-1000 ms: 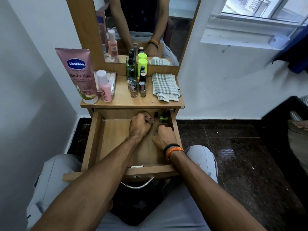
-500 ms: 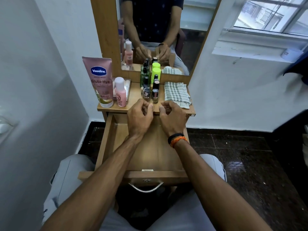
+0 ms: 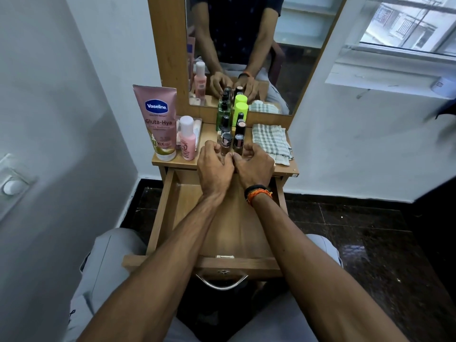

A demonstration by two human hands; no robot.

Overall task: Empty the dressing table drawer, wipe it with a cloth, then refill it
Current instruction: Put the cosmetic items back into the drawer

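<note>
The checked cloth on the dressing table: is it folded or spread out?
Folded. The checked cloth lies in a compact layered stack, edges overlapping, beside the nail polish bottles.

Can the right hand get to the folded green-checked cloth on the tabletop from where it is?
Probably yes. The right hand sits at the tabletop's front edge, just left of the folded green-checked cloth, with nothing between them. Its fingers are curled, possibly around a small item, so it may need to let go first.

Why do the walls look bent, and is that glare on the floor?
Head view: the wide-angle lens bows straight lines, so the wall and window frame lean near the edges; daylight from the window makes a pale sheen on the dark floor tiles; the mirror reflects both hands sharply.
</note>
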